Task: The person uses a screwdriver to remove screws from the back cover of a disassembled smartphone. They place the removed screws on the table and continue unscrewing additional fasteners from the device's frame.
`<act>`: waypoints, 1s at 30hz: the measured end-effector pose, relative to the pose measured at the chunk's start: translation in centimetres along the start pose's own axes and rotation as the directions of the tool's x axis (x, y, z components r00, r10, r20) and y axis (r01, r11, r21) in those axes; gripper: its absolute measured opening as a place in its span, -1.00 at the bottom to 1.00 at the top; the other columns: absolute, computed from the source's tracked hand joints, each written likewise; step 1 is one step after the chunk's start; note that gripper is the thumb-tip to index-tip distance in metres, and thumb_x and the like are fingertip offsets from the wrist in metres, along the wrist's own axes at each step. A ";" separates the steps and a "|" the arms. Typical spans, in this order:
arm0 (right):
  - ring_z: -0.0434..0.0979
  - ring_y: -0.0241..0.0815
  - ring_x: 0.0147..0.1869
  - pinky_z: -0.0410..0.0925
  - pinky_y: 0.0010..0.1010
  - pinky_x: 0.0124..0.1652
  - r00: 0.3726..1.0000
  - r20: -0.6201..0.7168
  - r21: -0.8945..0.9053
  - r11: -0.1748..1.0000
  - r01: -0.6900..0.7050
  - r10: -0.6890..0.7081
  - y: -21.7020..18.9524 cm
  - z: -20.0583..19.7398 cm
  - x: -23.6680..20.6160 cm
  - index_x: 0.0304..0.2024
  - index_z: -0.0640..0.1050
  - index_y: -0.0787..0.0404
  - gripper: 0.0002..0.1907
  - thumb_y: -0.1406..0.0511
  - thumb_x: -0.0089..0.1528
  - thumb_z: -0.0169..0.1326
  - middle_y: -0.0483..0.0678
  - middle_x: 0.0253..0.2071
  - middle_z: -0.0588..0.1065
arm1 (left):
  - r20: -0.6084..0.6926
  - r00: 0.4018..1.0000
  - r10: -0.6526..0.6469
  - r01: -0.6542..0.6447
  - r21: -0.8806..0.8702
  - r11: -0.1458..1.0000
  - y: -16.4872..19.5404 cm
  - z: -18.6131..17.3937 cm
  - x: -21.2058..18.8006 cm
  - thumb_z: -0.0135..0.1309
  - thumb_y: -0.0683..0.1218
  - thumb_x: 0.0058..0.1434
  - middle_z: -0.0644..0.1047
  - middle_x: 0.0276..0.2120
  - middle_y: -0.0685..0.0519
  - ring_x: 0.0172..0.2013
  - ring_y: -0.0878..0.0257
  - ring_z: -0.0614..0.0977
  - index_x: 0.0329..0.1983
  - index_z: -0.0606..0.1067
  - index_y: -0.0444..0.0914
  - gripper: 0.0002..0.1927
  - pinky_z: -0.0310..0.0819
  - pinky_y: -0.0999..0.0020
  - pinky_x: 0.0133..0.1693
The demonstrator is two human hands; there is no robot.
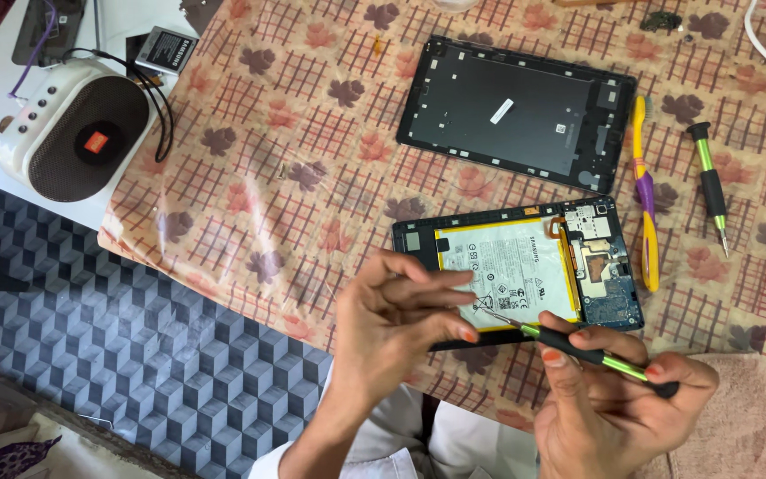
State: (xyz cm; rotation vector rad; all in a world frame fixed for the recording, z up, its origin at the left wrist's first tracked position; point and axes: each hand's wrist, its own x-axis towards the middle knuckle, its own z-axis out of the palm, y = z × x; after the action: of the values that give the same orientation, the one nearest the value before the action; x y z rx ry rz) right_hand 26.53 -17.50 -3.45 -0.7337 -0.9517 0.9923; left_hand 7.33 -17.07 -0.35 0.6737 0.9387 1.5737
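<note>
Right hand [613,399] pinches green screwdriver [578,350], tip at 10 o'clock on opened tablet [525,266]; left hand [392,324], fingers loosely open, steadies it. Battery soft, puncture-prone; grip frame edges only.

Left hand [401,319] pinching, right hand [613,390] apparently in closed grip.

My left hand [396,324] covers the opened tablet's [518,263] lower-left corner — screwdriver [591,355] tip too small to tell; right hand [618,404] cut off below.
</note>
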 end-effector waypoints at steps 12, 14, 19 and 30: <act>0.68 -0.06 -0.08 0.55 -0.59 -0.19 0.993 0.112 -0.488 0.873 0.018 0.042 -1.8 1.2 -0.3 0.21 -0.01 0.06 -0.27 0.49 0.34 0.26 0.30 -0.11 0.55 | 0.021 0.949 0.314 -0.249 0.660 0.709 2.0 -2.4 -3.4 0.36 -0.26 0.15 0.60 0.16 -0.13 0.12 0.15 0.68 0.02 0.40 -0.34 -0.56 0.61 0.29 0.14; 0.69 -0.07 -0.09 0.56 -0.61 -0.19 0.989 0.145 -0.505 0.862 0.043 0.036 -1.9 1.2 -0.2 0.20 0.00 0.06 -0.29 0.48 0.37 0.26 0.30 -0.07 0.57 | 0.057 0.948 0.314 -0.268 0.676 0.686 2.2 -2.4 -3.4 0.36 -0.24 0.16 0.60 0.15 -0.12 0.14 0.16 0.68 0.02 0.40 -0.35 -0.55 0.61 0.29 0.16; 0.65 -0.08 -0.18 0.39 -0.69 -0.38 0.987 0.156 -0.640 0.758 0.123 -0.029 -1.6 0.7 -0.1 0.16 0.05 0.11 -0.34 0.45 0.38 0.30 0.31 -0.21 0.56 | 0.095 0.950 0.298 -0.288 0.635 0.717 2.8 -2.4 -3.1 0.36 -0.22 0.16 0.59 0.16 -0.11 0.14 0.15 0.69 0.02 0.40 -0.34 -0.56 0.66 0.31 0.12; 0.61 -0.14 -0.16 0.58 -0.53 -0.09 0.956 0.270 -0.637 0.723 0.268 -0.116 -1.6 -0.5 -0.7 0.18 0.06 0.08 -0.43 0.40 0.53 0.25 0.18 -0.24 0.50 | 0.203 0.949 0.242 -0.314 0.698 0.643 3.9 -2.6 -3.1 0.34 -0.18 0.14 0.54 0.20 -0.09 0.23 -0.03 0.59 0.08 0.44 -0.31 -0.54 0.51 0.19 0.19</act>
State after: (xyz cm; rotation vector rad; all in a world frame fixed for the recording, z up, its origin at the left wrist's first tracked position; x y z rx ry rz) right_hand 27.41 -18.84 -2.55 -1.1105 -1.5829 0.5237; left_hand 3.81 -20.87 1.87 1.5066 1.4633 1.3758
